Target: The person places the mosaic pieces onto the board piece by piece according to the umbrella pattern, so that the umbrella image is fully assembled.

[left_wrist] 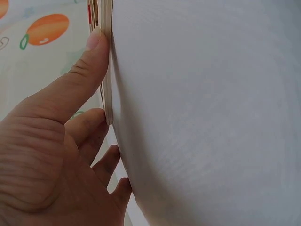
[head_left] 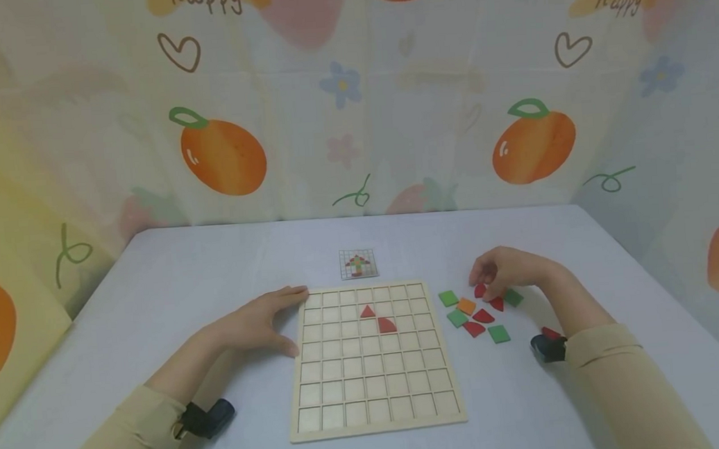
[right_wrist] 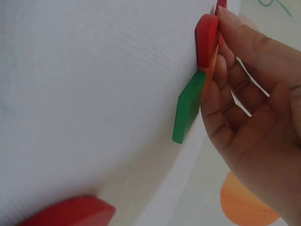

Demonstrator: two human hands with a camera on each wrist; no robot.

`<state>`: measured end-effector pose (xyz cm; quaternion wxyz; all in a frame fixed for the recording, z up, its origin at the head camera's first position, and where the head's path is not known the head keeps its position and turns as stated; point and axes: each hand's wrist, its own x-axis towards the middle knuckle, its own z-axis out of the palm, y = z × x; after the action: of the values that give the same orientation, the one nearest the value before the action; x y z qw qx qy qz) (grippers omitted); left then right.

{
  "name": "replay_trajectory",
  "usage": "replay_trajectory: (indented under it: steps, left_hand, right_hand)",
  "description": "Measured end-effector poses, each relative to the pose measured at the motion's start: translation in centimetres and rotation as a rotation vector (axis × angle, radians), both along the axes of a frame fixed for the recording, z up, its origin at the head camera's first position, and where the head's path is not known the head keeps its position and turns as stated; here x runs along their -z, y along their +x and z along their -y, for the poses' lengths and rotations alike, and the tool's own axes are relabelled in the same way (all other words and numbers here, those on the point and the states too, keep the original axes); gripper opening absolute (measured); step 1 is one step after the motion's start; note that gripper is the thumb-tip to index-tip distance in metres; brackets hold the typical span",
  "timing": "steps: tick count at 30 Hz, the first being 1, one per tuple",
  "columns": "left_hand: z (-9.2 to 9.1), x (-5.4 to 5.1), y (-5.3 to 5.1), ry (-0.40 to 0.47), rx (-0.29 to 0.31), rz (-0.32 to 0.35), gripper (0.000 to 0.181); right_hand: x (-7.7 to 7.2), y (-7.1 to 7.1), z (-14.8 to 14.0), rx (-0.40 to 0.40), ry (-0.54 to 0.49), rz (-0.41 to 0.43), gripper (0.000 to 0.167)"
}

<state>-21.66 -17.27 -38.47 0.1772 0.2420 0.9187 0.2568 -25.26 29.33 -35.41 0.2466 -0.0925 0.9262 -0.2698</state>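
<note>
A pale wooden grid board (head_left: 299,434) lies on the table, with a red triangle (head_left: 368,312) and a red quarter-round piece (head_left: 387,325) in its cells. My left hand (head_left: 255,323) rests at the board's upper left, thumb and forefinger spread against its edge; the left wrist view shows the thumb (left_wrist: 96,40) on that edge. Among loose tiles at the right, my right hand (head_left: 513,268) curls its fingers and thumb about a red piece (head_left: 479,290). Under the thumb lies another red piece (head_left: 496,304), and a green square (head_left: 513,298) is beside it.
Near the right hand lie an orange square (head_left: 466,306), several green squares (head_left: 499,334) and red pieces (head_left: 474,328). One red piece (head_left: 551,333) is partly hidden by the right wrist camera (head_left: 550,348). A small pattern card (head_left: 358,263) lies behind the board.
</note>
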Motion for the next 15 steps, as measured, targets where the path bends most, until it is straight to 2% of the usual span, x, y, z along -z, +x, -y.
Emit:
replay_trajectory:
  steps: [15]
  left_hand:
    - [0.19,0.13,-0.03,0.021,0.014,-0.003,0.102]
  right_hand:
    - [0.12,-0.4,0.85,0.02,0.095,-0.011,0.018]
